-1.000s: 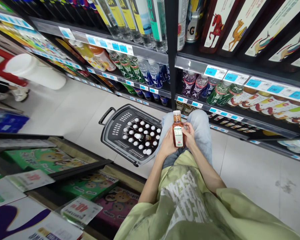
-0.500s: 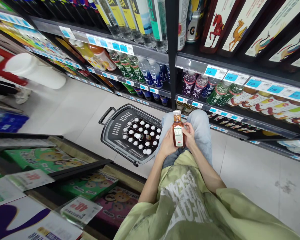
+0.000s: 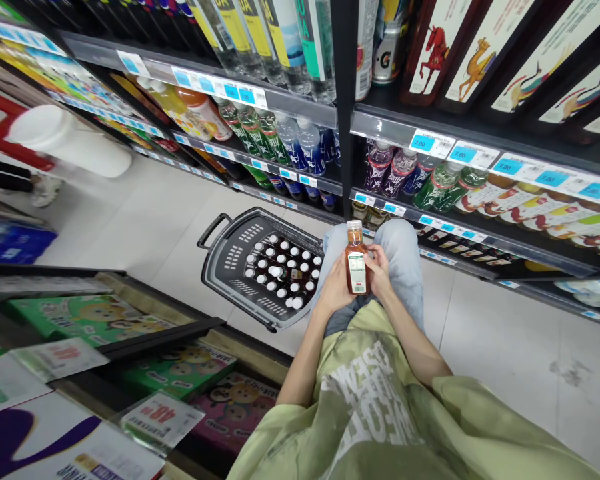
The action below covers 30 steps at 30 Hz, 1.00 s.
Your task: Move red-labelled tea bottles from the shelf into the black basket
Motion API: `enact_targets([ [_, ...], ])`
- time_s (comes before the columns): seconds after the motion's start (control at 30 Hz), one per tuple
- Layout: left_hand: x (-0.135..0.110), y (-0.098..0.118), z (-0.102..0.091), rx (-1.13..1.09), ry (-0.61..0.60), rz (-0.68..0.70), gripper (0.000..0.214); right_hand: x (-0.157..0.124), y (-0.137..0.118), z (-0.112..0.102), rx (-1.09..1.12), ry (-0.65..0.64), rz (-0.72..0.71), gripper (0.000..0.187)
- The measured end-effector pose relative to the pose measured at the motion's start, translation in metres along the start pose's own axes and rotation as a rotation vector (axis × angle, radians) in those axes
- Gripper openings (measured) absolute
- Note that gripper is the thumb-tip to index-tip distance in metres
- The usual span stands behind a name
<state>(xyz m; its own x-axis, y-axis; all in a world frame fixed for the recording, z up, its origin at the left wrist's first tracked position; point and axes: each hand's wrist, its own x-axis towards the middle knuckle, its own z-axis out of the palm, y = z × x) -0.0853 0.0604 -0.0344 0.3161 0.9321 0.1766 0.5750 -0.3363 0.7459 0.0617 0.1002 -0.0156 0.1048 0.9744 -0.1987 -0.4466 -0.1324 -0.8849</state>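
Between my two hands I hold a bottle of amber-brown drink (image 3: 357, 260), upright over my lap, its white cap on top and a pale label with a barcode facing me. My left hand (image 3: 336, 283) is closed round the bottle's left side. On the other side my right hand (image 3: 377, 269) grips it, thumb near the label. Some fingers are hidden behind the bottle. A dark grey shopping basket (image 3: 233, 250) sits on the floor to my left, with several white-capped dark bottles (image 3: 283, 267) standing in rows and at least one lying across them.
Drink shelves (image 3: 300, 175) with price tags run along in front of me. Behind the basket, at lower left, stand boxed goods (image 3: 180, 367) with price cards. Farther left are a white bin-like container (image 3: 85, 140) and a person's shoe (image 3: 46, 191) on the tiled floor (image 3: 490, 333).
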Motion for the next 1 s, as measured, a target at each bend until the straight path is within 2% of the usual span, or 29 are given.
enact_targets([
  [0.33, -0.001, 0.002, -0.001, 0.001, -0.019, -0.019, 0.121, 0.002, 0.006, -0.003, 0.012, 0.029, -0.006, 0.038],
  [0.53, -0.005, 0.002, 0.001, 0.079, 0.113, 0.124, 0.111, 0.004, 0.008, -0.002, -0.118, 0.088, -0.061, 0.049],
  [0.6, -0.006, 0.004, -0.001, 0.104, 0.127, 0.174, 0.103, 0.003, 0.007, 0.0, -0.138, 0.073, -0.024, 0.055],
  [0.77, -0.011, 0.008, -0.006, 0.101, 0.15, 0.313, 0.09, 0.0, 0.001, 0.0, 0.008, -0.041, 0.166, 0.059],
  [0.93, -0.027, 0.02, -0.01, 0.117, 0.112, 0.408, 0.085, -0.007, -0.008, -0.007, 0.185, -0.32, 0.458, 0.075],
  [1.0, -0.035, 0.026, -0.008, 0.134, 0.088, 0.44, 0.081, -0.011, -0.009, -0.009, 0.238, -0.407, 0.526, 0.08],
])
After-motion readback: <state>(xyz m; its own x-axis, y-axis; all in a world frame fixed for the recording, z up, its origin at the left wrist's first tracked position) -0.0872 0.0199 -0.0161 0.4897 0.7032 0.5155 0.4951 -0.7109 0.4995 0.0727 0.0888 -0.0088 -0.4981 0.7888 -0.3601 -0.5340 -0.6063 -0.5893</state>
